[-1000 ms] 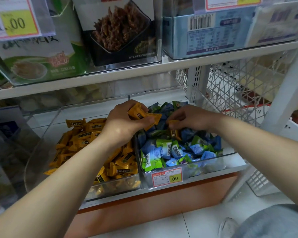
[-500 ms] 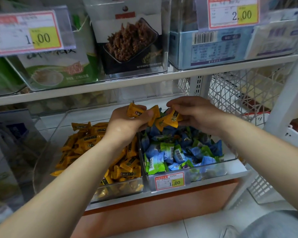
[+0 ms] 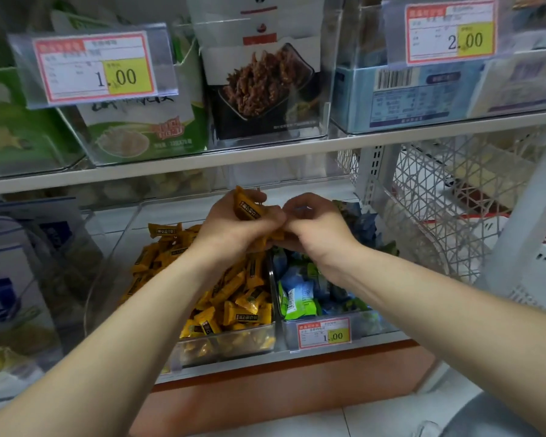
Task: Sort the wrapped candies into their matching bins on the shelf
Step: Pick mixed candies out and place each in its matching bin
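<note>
Two clear bins stand side by side on the low shelf. The left bin [image 3: 249, 340] is heaped with yellow wrapped candies [image 3: 234, 298]; the right bin [image 3: 369, 323] holds blue and green wrapped candies [image 3: 297, 301]. My left hand [image 3: 230, 225] grips several yellow candies [image 3: 246, 208] above the divide between the bins. My right hand [image 3: 316, 225] meets it fingertip to fingertip, its fingers curled around a yellow candy [image 3: 278, 236] that is mostly hidden.
A shelf board [image 3: 265, 156] with clear boxes of snack packs and price tags hangs close above my hands. A white wire basket [image 3: 438, 216] stands to the right, a white upright post [image 3: 530, 216] beyond it. Boxes fill the lower left. Tiled floor lies below.
My right hand lifted a yellow candy out of the blue-and-green bin and brought it left to my left hand. Both hands rose and now touch; the camera has tilted up.
</note>
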Available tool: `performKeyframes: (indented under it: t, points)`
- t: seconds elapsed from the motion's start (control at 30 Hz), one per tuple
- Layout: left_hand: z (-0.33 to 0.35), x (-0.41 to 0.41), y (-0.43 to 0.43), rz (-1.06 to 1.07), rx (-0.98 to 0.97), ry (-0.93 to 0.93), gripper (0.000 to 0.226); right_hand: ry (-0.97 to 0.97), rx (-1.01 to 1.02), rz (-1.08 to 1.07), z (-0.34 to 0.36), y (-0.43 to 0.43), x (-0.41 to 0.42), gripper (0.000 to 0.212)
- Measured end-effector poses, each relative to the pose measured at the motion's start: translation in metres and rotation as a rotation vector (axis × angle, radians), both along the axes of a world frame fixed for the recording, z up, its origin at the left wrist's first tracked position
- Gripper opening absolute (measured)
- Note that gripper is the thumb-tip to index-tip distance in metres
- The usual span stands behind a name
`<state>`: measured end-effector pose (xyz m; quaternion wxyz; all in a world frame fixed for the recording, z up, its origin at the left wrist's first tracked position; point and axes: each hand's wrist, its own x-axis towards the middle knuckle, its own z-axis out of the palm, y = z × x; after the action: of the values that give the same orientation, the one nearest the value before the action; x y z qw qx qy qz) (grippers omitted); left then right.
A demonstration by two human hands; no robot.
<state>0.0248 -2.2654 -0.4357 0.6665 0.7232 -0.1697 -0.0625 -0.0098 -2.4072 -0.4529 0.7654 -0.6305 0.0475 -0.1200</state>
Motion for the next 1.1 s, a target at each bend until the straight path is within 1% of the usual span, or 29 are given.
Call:
performKeyframes:
  t: [0.03, 0.07, 0.1, 0.17, 0.23, 0.27, 0.33, 0.37, 0.4, 0.43, 0.5, 0.57, 0.63, 0.7, 0.77, 0.87, 0.97, 1.07, 1.1]
  points:
    - [0.001, 0.004, 0.009, -0.032, 0.066, -0.048, 0.044, 0.011, 0.013, 0.032, 0.0, 0.001, 0.002, 0.007]
    - [0.002, 0.008, 0.019, -0.034, 0.133, -0.105, 0.041, 0.027, 0.029, 0.072, 0.001, 0.001, 0.005, 0.007]
    - [0.002, 0.013, 0.029, -0.002, 0.198, -0.159, 0.038, 0.043, 0.017, 0.114, 0.003, -0.001, 0.007, 0.012]
    - [-0.001, 0.024, 0.049, 0.101, 0.339, -0.242, 0.035, 0.05, -0.134, 0.17, 0.009, -0.012, 0.014, 0.015]
    - [-0.005, 0.034, 0.065, 0.169, 0.525, -0.318, 0.04, 0.027, -0.296, 0.151, 0.013, -0.032, 0.02, 0.011]
    - [-0.007, 0.038, 0.07, 0.175, 0.64, -0.343, 0.047, 0.031, -0.346, 0.116, 0.013, -0.045, 0.022, 0.008]
    - [-0.01, 0.041, 0.074, 0.141, 0.858, -0.36, 0.073, 0.058, -0.454, 0.029, 0.007, -0.073, 0.024, 0.006]
    - [-0.01, 0.041, 0.072, 0.117, 0.912, -0.37, 0.081, 0.076, -0.53, -0.005, 0.002, -0.087, 0.024, 0.007]
    - [-0.01, 0.039, 0.066, 0.099, 0.919, -0.397, 0.082, 0.096, -0.616, -0.025, -0.003, -0.1, 0.024, 0.008]
    - [-0.008, 0.035, 0.059, 0.089, 0.894, -0.437, 0.079, 0.113, -0.712, -0.031, -0.009, -0.111, 0.024, 0.009]
    - [-0.006, 0.024, 0.039, 0.076, 0.822, -0.532, 0.065, 0.138, -0.911, -0.004, -0.018, -0.127, 0.024, 0.006]
    - [-0.005, 0.008, 0.016, 0.01, 0.791, -0.627, 0.049, 0.156, -1.087, 0.084, -0.025, -0.132, 0.023, 0.006]
    - [-0.008, -0.006, -0.006, -0.111, 0.823, -0.7, 0.039, 0.166, -1.249, 0.174, -0.032, -0.129, 0.023, 0.012]
    - [-0.015, -0.015, -0.027, -0.221, 0.885, -0.76, 0.041, 0.192, -1.352, 0.241, -0.037, -0.125, 0.026, 0.013]
    - [-0.022, -0.019, -0.045, -0.302, 0.981, -0.779, 0.05, 0.252, -1.403, 0.294, -0.04, -0.121, 0.028, 0.017]
    - [-0.033, -0.017, -0.063, -0.358, 1.184, -0.777, 0.061, 0.312, -1.404, 0.354, -0.042, -0.118, 0.029, 0.029]
    - [-0.035, -0.01, -0.069, -0.383, 1.328, -0.782, 0.051, 0.316, -1.431, 0.374, -0.045, -0.117, 0.034, 0.036]
    - [-0.035, -0.006, -0.068, -0.388, 1.343, -0.794, 0.042, 0.255, -1.477, 0.335, -0.044, -0.119, 0.035, 0.03]
    - [-0.035, -0.005, -0.067, -0.387, 1.334, -0.802, 0.041, 0.233, -1.478, 0.311, -0.042, -0.121, 0.032, 0.033]
